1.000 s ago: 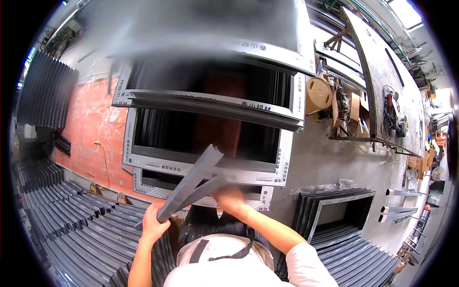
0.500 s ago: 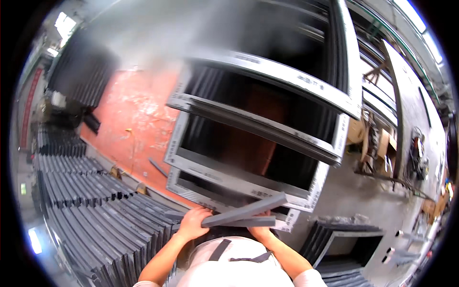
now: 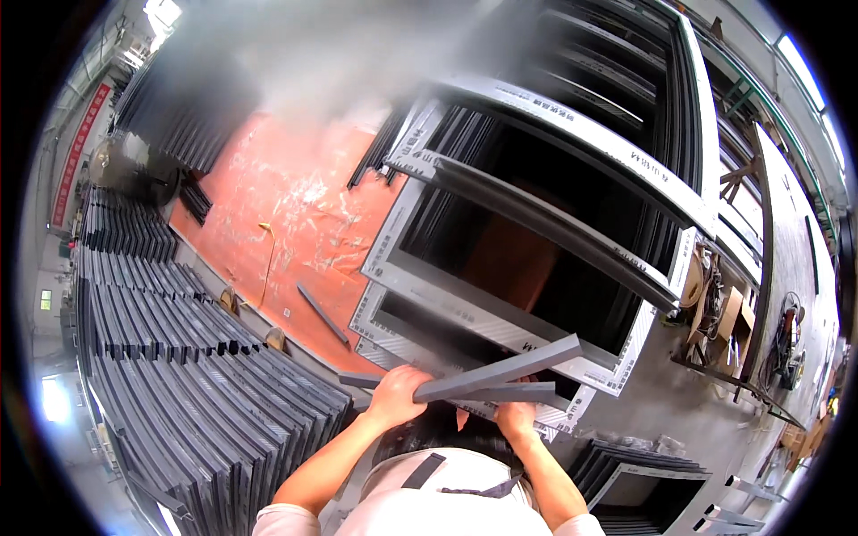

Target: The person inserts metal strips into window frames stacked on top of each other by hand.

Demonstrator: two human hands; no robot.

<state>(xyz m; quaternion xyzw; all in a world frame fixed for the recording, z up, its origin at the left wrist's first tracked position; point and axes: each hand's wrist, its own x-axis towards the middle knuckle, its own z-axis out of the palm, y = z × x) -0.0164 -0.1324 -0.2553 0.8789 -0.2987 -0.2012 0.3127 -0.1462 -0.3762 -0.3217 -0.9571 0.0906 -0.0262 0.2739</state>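
Observation:
Two dark grey metal profile bars cross in front of my body. My left hand point(image 3: 399, 396) is closed around them near where they meet. The upper bar point(image 3: 500, 368) slants up to the right from that hand. Beneath it the lower bar point(image 3: 527, 391) lies nearly level, its other end poking out left of the hand. My right hand point(image 3: 517, 418) is closed at the lower bar, with its fingers partly hidden behind it. Just beyond the bars stand large rectangular frames point(image 3: 500, 314) with pale film on their faces.
To the left, long rows of dark grey profiles point(image 3: 241, 420) stand packed together. An orange sheet point(image 3: 313, 205) covers a surface beyond, with a loose grey strip point(image 3: 322, 313) on it. Smaller frames point(image 3: 643, 478) are stacked at lower right. A workbench point(image 3: 791, 232) runs along the right.
My view has swung left, so the frames and orange sheet sit farther right in the picture. Both hands keep their hold on the bars, with little change between them.

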